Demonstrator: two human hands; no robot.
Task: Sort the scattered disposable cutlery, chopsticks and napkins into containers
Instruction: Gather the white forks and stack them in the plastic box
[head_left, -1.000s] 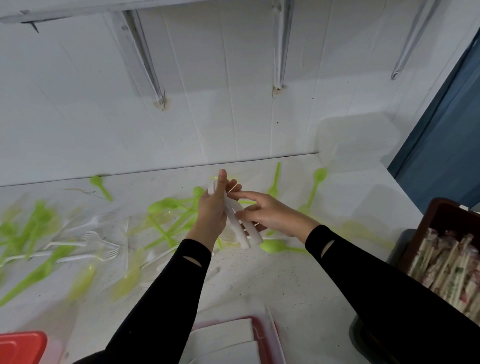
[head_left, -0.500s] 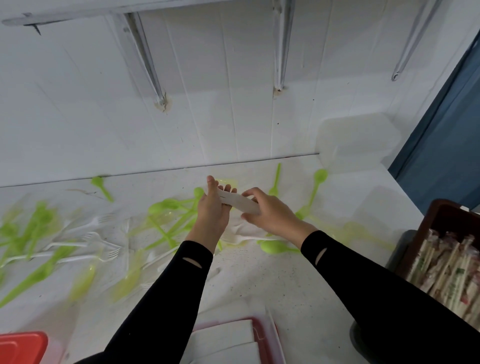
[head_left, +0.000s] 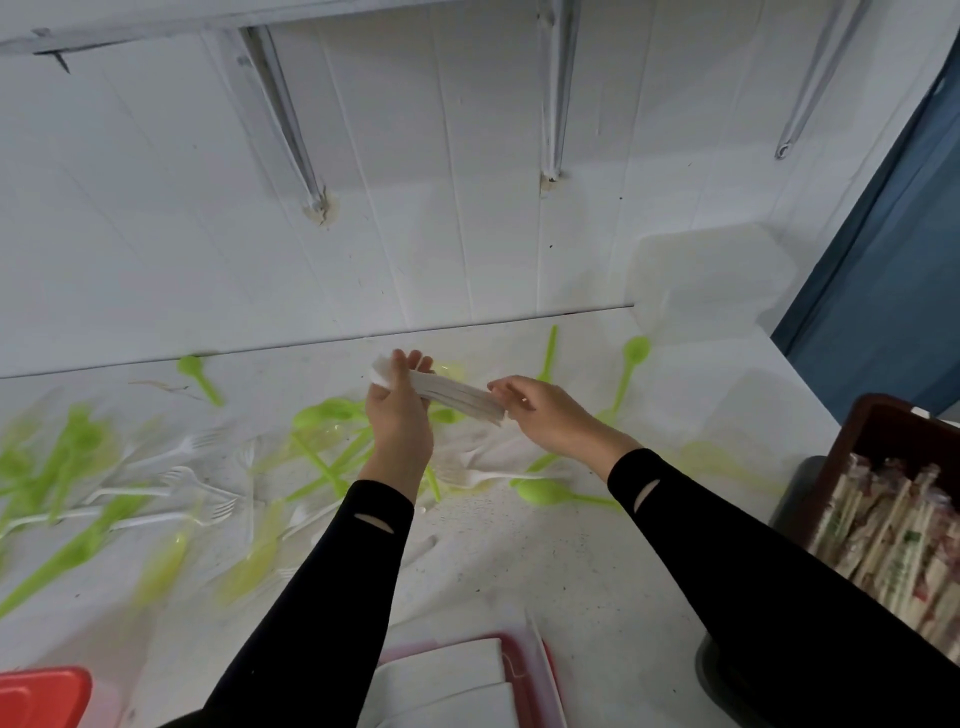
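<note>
My left hand (head_left: 397, 415) grips one end of a bundle of white plastic cutlery (head_left: 457, 397) held above the white table (head_left: 519, 561). My right hand (head_left: 540, 415) touches the bundle's other end with its fingertips. Green plastic spoons (head_left: 550, 493) and white forks (head_left: 197, 499) lie scattered on the table, mostly to the left and below my hands. A clear container with a red rim (head_left: 548, 670) holding white napkins (head_left: 441, 680) sits at the near edge.
A brown bin (head_left: 872, 431) full of wrapped chopsticks (head_left: 909, 551) stands at the right. A red lid (head_left: 41, 696) shows at the bottom left. A translucent container (head_left: 711, 280) stands at the table's far right corner by the white wall.
The white bundle has swung from pointing downward to lying nearly level between my hands. My right hand slid to its right end and my left hand keeps its hold.
</note>
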